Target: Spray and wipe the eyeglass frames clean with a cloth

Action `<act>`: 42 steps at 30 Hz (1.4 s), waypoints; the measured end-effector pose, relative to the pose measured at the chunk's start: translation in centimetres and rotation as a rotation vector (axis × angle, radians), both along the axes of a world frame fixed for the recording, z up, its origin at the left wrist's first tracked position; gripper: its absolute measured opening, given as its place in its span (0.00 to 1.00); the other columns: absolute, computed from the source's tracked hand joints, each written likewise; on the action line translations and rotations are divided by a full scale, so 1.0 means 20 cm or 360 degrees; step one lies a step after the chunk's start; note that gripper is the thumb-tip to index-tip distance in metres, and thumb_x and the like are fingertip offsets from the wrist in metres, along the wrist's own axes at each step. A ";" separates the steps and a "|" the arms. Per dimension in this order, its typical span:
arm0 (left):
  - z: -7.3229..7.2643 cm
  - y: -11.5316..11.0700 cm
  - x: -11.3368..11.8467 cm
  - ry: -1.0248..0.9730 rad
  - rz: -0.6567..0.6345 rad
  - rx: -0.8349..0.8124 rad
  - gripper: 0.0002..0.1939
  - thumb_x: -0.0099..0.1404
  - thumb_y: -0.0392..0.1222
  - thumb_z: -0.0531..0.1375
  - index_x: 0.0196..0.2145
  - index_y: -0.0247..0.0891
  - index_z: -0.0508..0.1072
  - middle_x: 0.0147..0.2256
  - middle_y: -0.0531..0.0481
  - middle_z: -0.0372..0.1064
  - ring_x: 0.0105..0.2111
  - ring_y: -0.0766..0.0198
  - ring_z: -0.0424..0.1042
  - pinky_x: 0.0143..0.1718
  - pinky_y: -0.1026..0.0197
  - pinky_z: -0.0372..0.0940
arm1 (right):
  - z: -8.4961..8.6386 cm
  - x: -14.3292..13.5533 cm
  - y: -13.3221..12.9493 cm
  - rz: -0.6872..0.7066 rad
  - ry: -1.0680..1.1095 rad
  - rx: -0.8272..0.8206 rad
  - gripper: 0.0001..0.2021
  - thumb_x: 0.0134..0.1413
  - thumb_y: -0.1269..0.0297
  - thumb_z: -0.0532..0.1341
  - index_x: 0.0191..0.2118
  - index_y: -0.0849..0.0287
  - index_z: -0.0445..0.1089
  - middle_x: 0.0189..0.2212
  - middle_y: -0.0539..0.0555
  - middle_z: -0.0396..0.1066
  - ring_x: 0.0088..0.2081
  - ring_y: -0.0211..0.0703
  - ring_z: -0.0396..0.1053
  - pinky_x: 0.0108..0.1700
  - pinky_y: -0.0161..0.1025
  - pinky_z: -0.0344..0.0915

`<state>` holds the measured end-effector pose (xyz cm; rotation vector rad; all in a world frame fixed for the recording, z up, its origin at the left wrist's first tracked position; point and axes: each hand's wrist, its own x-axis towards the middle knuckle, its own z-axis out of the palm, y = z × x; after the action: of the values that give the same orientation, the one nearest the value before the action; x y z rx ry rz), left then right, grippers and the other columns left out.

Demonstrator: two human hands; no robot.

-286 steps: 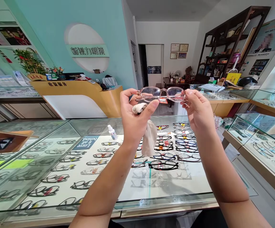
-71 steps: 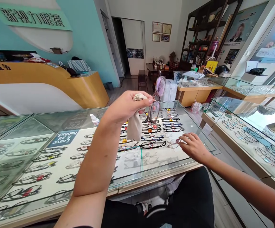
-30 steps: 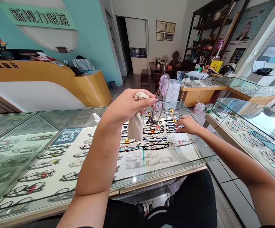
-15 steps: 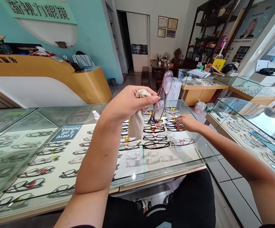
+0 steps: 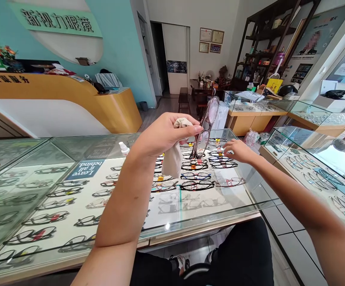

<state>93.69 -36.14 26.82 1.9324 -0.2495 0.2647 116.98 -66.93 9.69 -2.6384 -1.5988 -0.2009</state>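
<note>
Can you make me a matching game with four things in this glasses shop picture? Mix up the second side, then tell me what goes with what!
Column 1
1. cloth
2. bottle
3. sign with "Leave it all behind"
4. held glasses

Column 2
A. blue with white words
B. hanging below the left hand
C. tipped up, one lens above the other
D. mostly white

Right pairs: 1-B, 2-D, 3-A, 4-C

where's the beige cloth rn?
Head view, about centre: the beige cloth hangs from the left hand, just left of the glasses held in that same hand.
</note>
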 end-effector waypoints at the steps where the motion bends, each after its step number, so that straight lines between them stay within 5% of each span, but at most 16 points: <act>1: 0.00 0.00 0.00 -0.0004 0.0005 0.0015 0.20 0.57 0.58 0.76 0.37 0.38 0.84 0.22 0.54 0.65 0.24 0.68 0.62 0.26 0.62 0.57 | 0.00 0.03 0.02 -0.0030 -0.0019 0.0005 0.09 0.72 0.63 0.66 0.44 0.53 0.87 0.59 0.58 0.83 0.56 0.60 0.77 0.58 0.54 0.69; 10: 0.01 0.01 -0.02 -0.0026 -0.0003 0.0098 0.20 0.62 0.59 0.73 0.39 0.39 0.85 0.22 0.54 0.66 0.23 0.67 0.64 0.26 0.63 0.58 | -0.05 0.19 0.14 -0.0056 0.0067 -0.0129 0.07 0.68 0.64 0.70 0.45 0.51 0.88 0.60 0.55 0.83 0.60 0.60 0.79 0.61 0.52 0.73; 25: 0.01 0.03 -0.02 -0.0046 -0.0038 0.0017 0.17 0.61 0.55 0.75 0.38 0.39 0.85 0.22 0.55 0.64 0.22 0.67 0.61 0.24 0.62 0.54 | -0.01 0.20 0.15 0.0046 0.0103 -0.0161 0.07 0.66 0.64 0.70 0.43 0.51 0.88 0.62 0.54 0.82 0.62 0.60 0.77 0.62 0.53 0.73; 32: 0.02 0.03 -0.03 -0.0061 -0.0034 0.0008 0.17 0.61 0.55 0.75 0.38 0.38 0.85 0.22 0.54 0.64 0.22 0.68 0.60 0.24 0.62 0.54 | 0.00 0.33 0.20 -0.0219 -0.0028 -0.0045 0.13 0.72 0.64 0.63 0.47 0.56 0.88 0.63 0.58 0.81 0.61 0.62 0.74 0.63 0.54 0.70; 42: 0.05 0.05 -0.05 -0.0065 -0.0034 -0.0026 0.18 0.61 0.57 0.75 0.38 0.39 0.84 0.23 0.54 0.64 0.22 0.69 0.60 0.23 0.63 0.54 | -0.07 0.54 0.33 -0.0357 0.0000 -0.0193 0.09 0.63 0.67 0.70 0.44 0.51 0.89 0.60 0.55 0.84 0.58 0.59 0.77 0.57 0.47 0.73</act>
<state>92.65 -35.21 27.72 1.9085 -0.2941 0.2916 127.71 -60.42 8.35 -2.9085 -1.3529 -0.1160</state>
